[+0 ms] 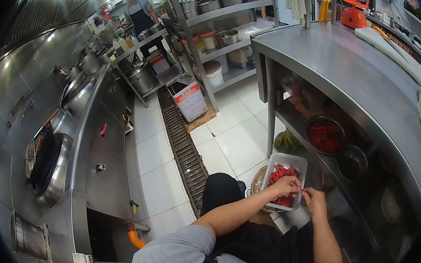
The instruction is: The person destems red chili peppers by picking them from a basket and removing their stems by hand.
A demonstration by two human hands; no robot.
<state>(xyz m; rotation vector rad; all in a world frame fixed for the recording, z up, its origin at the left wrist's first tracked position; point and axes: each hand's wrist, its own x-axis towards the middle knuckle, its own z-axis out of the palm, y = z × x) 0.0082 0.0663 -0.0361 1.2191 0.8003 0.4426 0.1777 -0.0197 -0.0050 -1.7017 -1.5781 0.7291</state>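
Evidently, the step in hand is working through red chillies [280, 173] a piece at a time, judging by how both hands meet over the edge of the white plastic basket [301, 163] that holds them. The next move seems to call for a steady pinch on one side and a light, short pull or twist on the other, kept close to the basket so that little strays.

The left hand [288, 187] reaches across the basket, its forearm hiding part of the heap; its thumb and fingers are drawn together in a narrow pinch. The right hand [315, 201] comes up at the basket's right side, fingers curled, thumb and forefinger brought nearly tip to tip with the left ones. A tiny bit of red shows where they meet, most likely a single chilli gripped between both hands. It is too small to tell which end each hand has, or whether a stem is on it. Neither hand is spread.

The chillies lie loosely heaped inside the basket, which stands low, beside the steel counter [324, 52]. A round woven piece [258, 181] shows at its left and partly beneath it. On the shelf under the counter, near the basket, sits a bowl of red contents [325, 137].
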